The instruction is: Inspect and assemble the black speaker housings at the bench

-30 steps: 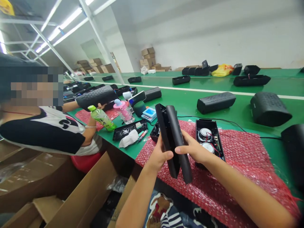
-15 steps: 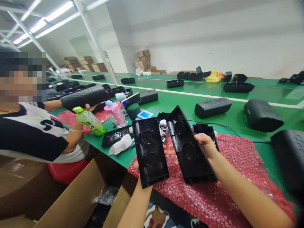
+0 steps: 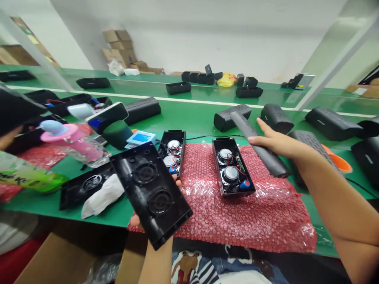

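Observation:
My left hand (image 3: pixel 136 220) holds a black plastic speaker shell (image 3: pixel 166 215) from beneath, its inner face with two round grilles turned up; most of the palm is hidden behind it. My right hand (image 3: pixel 275 140) grips a second dark speaker shell (image 3: pixel 268 159), seen nearly edge-on and tilted above the red bubble wrap (image 3: pixel 204 221). Between the hands, an open speaker body (image 3: pixel 232 171) with two drivers, red wires and a blue part lies on the wrap. Another open speaker body (image 3: pixel 172 152) sits behind the left shell, partly covered by it.
At left are a pink-lidded bottle (image 3: pixel 74 140), a green drink bottle (image 3: pixel 29 173), a white cloth (image 3: pixel 103 197) and a black panel (image 3: pixel 75 189). Finished-looking speakers (image 3: pixel 331 123) stand at right, near an orange object (image 3: pixel 340 161). A co-worker's hand shows at far left.
The view has swung right. The two shells have moved apart, the right one carried rightward and turned edge-on. Both open speaker bodies now show more fully.

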A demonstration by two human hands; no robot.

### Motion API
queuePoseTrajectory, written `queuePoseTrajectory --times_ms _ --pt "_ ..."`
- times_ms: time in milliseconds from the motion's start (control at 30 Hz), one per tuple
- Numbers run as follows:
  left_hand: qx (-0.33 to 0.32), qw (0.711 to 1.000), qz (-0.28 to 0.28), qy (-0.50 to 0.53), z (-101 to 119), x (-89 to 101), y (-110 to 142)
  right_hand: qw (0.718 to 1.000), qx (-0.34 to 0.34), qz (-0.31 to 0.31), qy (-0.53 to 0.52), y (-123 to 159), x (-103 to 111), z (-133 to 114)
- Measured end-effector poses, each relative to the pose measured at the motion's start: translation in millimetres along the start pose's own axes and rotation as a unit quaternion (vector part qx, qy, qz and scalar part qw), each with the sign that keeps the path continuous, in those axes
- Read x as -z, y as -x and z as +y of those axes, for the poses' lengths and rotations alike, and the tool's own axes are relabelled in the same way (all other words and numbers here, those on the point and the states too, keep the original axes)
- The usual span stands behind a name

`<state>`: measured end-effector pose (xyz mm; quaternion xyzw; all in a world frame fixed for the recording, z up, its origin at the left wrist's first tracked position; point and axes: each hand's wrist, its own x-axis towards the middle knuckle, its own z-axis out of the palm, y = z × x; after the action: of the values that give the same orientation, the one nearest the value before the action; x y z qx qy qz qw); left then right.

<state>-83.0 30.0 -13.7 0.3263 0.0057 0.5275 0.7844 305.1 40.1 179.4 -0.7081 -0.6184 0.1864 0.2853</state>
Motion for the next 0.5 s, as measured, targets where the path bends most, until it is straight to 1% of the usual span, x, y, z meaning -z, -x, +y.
queuePoseTrajectory --times_ms 33,67,100,133,167,200,233,267,367,400,433,467,500 --pt "0.018 1.0 -0.015 0.003 2.8 5.3 0.4 0.999 -0.016 -0.036 0.025 0.3 -3.8 2.1" --pt "0.042 0.999 -0.029 0.002 5.7 10.2 0.7 0.996 -0.011 -0.079 0.035 0.3 -6.6 2.9" --pt "0.06 0.998 -0.033 -0.001 8.5 14.3 1.0 0.993 0.027 -0.111 0.04 -0.4 -7.8 2.4" --pt "0.07 0.997 -0.028 -0.003 10.8 17.3 1.4 0.986 0.092 -0.13 0.043 -2.0 -7.4 0.8" --pt "0.078 0.997 -0.022 -0.005 12.7 19.1 1.6 0.977 0.157 -0.14 0.048 -4.5 -5.3 -1.9" --pt "0.089 0.996 -0.021 -0.007 14.0 19.8 1.8 0.967 0.205 -0.144 0.054 -7.8 -2.0 -5.5" --pt "0.093 0.995 -0.02 -0.007 14.9 19.5 1.8 0.959 0.234 -0.148 0.063 -11.7 2.2 -9.7" --pt "0.094 0.995 -0.02 -0.004 15.3 18.6 1.5 0.955 0.243 -0.156 0.074 -15.7 6.9 -14.2" --pt "0.083 0.996 -0.032 0.01 15.1 15.7 -0.1 0.947 0.233 -0.198 0.097 -25.9 19.4 -26.2" --pt "0.078 0.996 -0.04 0.015 14.8 15.6 -0.7 0.939 0.246 -0.216 0.105 -28.2 22.2 -28.5" --pt "0.074 0.996 -0.048 0.022 14.5 16.1 -1.2 0.923 0.277 -0.238 0.122 -30.1 24.0 -29.7" --pt "0.073 0.995 -0.06 0.029 14.1 17.1 -1.5 0.897 0.324 -0.261 0.151 -31.8 24.7 -29.9" --pt "0.071 0.994 -0.07 0.036 13.6 18.4 -1.4 0.858 0.379 -0.286 0.194 -33.4 24.1 -29.4"
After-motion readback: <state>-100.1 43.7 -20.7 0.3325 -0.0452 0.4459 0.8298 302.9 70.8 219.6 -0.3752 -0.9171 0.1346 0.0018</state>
